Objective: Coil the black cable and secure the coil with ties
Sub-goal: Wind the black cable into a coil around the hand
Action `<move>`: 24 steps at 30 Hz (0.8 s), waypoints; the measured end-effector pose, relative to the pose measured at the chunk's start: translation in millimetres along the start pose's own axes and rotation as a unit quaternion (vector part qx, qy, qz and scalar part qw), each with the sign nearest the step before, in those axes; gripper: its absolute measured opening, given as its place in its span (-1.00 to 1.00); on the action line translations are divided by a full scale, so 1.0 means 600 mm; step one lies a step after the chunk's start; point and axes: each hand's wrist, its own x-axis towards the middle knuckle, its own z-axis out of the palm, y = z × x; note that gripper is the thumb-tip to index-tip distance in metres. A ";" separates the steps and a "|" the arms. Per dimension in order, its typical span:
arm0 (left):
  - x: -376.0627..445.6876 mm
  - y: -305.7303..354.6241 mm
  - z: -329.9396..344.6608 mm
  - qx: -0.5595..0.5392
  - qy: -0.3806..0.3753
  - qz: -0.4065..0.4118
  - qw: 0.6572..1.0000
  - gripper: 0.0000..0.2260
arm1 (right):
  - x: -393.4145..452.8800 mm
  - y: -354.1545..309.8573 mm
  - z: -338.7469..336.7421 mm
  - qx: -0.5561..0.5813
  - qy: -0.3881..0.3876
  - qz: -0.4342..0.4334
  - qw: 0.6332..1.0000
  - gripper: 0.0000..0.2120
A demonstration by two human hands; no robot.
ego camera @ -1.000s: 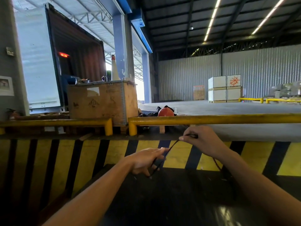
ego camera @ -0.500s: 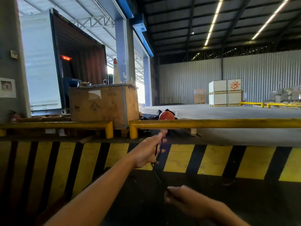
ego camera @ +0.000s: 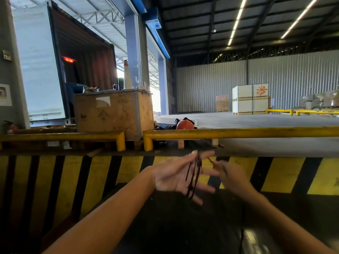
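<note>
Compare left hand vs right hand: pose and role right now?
The left hand is spread open, palm showing, with loops of the black cable hanging across its fingers; the right hand is closed, pinching a strand. The left hand acts as the form; the right hand feeds cable toward it. Both touch the cable.

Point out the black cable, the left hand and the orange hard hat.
black cable (ego camera: 193,177): head view, on the loops crossing the fingers.
left hand (ego camera: 172,177): head view, on the open palm.
orange hard hat (ego camera: 185,125): head view, on its dome behind the yellow rail.
</note>
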 end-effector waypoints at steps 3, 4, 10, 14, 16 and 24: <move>0.021 0.026 0.005 -0.098 0.125 0.143 0.977 -0.61 | -0.070 -0.033 0.090 0.049 -0.214 0.018 0.975 -0.87; 0.026 0.030 0.000 -0.096 0.176 0.168 0.965 -0.64 | -0.093 -0.054 0.116 0.037 -0.290 0.008 0.956 -0.88; -0.011 0.002 -0.028 0.353 0.327 0.003 0.877 -0.61 | -0.102 -0.057 0.047 0.038 -0.365 -0.043 0.929 -0.84; -0.039 -0.024 -0.038 0.525 0.236 -0.151 0.804 -0.59 | -0.042 -0.008 -0.045 -0.042 -0.221 -0.079 0.971 -0.86; -0.037 -0.037 -0.031 0.462 0.196 -0.194 0.843 -0.59 | -0.012 0.001 -0.073 -0.059 -0.125 -0.089 0.986 -0.83; 0.007 -0.016 0.026 -0.030 0.049 0.023 0.998 -0.64 | -0.041 -0.006 0.029 -0.074 -0.038 -0.038 0.996 -0.90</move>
